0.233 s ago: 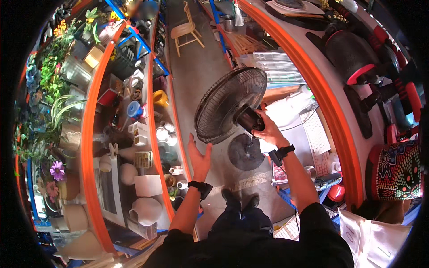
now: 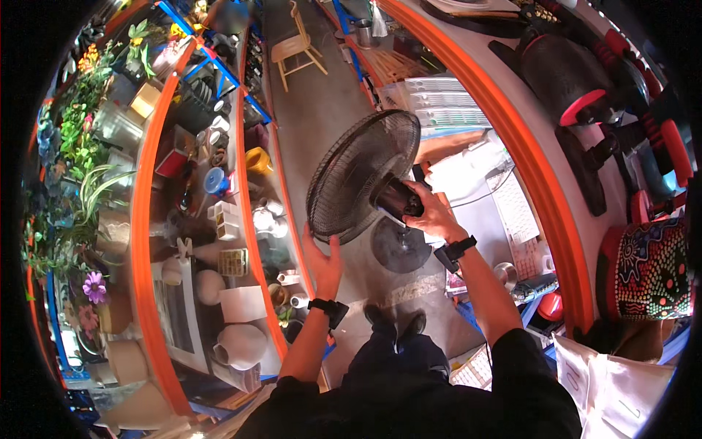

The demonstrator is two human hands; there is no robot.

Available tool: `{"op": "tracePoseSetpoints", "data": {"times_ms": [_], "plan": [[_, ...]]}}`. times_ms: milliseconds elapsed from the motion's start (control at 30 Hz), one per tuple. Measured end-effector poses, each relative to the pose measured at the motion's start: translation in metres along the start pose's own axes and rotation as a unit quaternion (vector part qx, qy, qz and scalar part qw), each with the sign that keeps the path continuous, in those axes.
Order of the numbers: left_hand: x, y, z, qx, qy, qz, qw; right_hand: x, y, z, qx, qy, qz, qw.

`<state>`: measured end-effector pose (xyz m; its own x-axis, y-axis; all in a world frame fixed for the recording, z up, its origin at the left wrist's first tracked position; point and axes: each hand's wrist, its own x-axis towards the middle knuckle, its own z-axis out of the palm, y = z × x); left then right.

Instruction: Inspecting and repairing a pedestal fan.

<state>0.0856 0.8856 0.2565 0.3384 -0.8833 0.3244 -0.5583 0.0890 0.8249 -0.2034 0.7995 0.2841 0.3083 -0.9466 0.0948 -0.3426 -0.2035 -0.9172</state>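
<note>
A black pedestal fan (image 2: 362, 175) stands in the aisle in front of me, its wire cage facing away to the upper left. Its round base (image 2: 401, 247) rests on the floor below the head. My right hand (image 2: 436, 217) is closed around the motor housing (image 2: 397, 199) behind the cage. At the cage's lower left rim is my left hand (image 2: 322, 265), fingers and thumb spread apart. Its fingertips reach the rim; whether they press on it I cannot tell.
Orange-edged shelves line both sides. The left ones hold white vases (image 2: 240, 346), a yellow pot (image 2: 259, 160) and artificial flowers (image 2: 94, 287). Keyboards (image 2: 515, 208) and a patterned drum (image 2: 651, 271) are on the right. A wooden chair (image 2: 296, 50) stands farther down the aisle.
The fan head has shifted slightly left, with my right hand still on its housing. My left hand has come from just beside the cage to its rim.
</note>
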Motion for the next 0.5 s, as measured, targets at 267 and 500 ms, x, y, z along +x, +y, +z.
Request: {"op": "tracePoseSetpoints", "data": {"times_ms": [267, 500], "plan": [[-0.019, -0.003, -0.015, 0.048, 0.027, -0.015, 0.998, 0.013, 0.013, 0.02, 0.021, -0.028, -0.037, 0.999], [0.005, 0.001, -0.01, 0.033, -0.019, 0.002, 0.999, 0.019, 0.014, 0.016, 0.047, 0.021, -0.005, 0.999]]}}
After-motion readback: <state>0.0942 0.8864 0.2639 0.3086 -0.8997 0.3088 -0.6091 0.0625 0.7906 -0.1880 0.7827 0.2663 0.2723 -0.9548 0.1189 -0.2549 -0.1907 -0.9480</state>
